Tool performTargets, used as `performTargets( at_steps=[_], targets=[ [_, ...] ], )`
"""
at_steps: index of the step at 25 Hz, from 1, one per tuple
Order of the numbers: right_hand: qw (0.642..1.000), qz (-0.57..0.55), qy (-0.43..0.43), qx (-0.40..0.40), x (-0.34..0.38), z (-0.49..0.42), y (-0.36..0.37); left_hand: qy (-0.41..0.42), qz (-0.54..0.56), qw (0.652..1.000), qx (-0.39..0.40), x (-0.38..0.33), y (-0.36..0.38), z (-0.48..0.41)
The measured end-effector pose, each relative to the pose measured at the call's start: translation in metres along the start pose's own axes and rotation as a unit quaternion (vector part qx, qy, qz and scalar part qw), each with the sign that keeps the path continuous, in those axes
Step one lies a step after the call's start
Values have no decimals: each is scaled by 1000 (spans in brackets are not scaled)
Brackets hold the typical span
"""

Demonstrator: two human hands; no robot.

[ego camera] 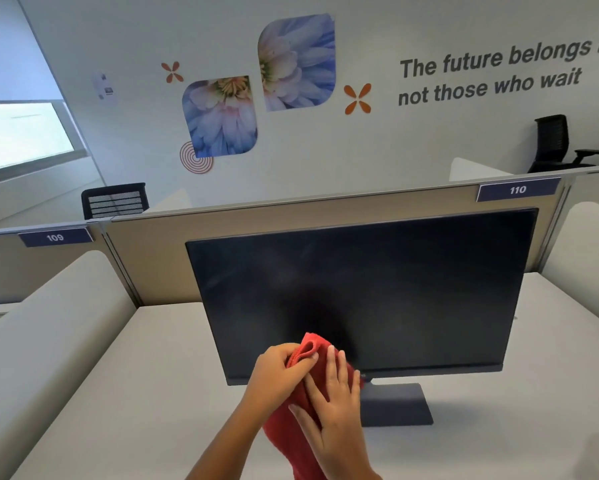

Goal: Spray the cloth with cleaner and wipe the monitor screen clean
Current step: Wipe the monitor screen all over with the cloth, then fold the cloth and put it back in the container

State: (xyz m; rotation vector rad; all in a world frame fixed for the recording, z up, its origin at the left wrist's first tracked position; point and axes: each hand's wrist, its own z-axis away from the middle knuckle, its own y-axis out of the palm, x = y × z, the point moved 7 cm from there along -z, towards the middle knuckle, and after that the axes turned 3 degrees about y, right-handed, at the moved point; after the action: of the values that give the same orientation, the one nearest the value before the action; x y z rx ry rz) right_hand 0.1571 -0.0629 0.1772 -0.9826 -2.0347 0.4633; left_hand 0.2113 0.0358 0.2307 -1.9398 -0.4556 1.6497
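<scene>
A black monitor (360, 289) stands on a dark flat base (398, 403) in the middle of the desk, its screen off and faintly smeared. In front of its lower left corner I hold a red cloth (287, 431) with both hands. My left hand (277, 372) pinches the cloth's folded top edge. My right hand (332, 410) lies flat over the cloth with fingers spread, pressing it. The cloth hangs down between my forearms. No spray bottle is in view.
The pale grey desk (135, 393) is bounded by beige partitions (145, 258) labelled 109 and 110 behind the monitor, and by curved side dividers left and right. Black office chairs (561, 143) stand beyond the partitions near a wall with flower art.
</scene>
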Motion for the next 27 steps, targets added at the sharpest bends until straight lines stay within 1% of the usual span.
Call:
performTargets(
  at_steps=[4,6,8,11,12,14,16,18,19,21,22,23,24,25,27],
  targets=[
    [999,-36,-23,19,-18,13,-19,34,26,997,62,-4,7,10],
    [998,-55,-12,29,-34,13,-33,57,38,993,99,-7,10,14],
    [996,-47,16,77,-52,9,-42,76,45,987,136,-11,15,18],
    [980,19,42,193,-76,-1,-51,90,49,979,178,-13,21,20],
    [974,41,44,219,-83,-5,-56,94,45,978,181,-12,22,19],
    [965,82,46,246,-91,-10,-67,97,46,980,169,-11,23,17],
    [970,93,55,217,-91,-16,-82,106,51,983,141,-13,22,14],
    [986,92,40,134,-87,-23,-102,134,52,984,105,-18,23,14],
    [992,96,18,82,-83,-24,-113,151,58,983,84,-22,23,16],
    [993,115,-34,-10,-75,-16,-130,192,65,979,37,-24,26,26],
    [990,129,-51,-30,-74,-6,-133,215,58,975,21,-20,30,35],
    [987,143,-62,-41,-75,9,-133,235,37,971,17,-12,38,46],
    [986,151,-66,-35,-79,27,-129,246,9,969,33,1,48,60],
    [985,156,-68,-7,-85,48,-121,251,-23,966,66,17,63,76],
    [984,137,-72,91,-95,93,-101,291,-99,941,140,46,99,109]
  ],
)
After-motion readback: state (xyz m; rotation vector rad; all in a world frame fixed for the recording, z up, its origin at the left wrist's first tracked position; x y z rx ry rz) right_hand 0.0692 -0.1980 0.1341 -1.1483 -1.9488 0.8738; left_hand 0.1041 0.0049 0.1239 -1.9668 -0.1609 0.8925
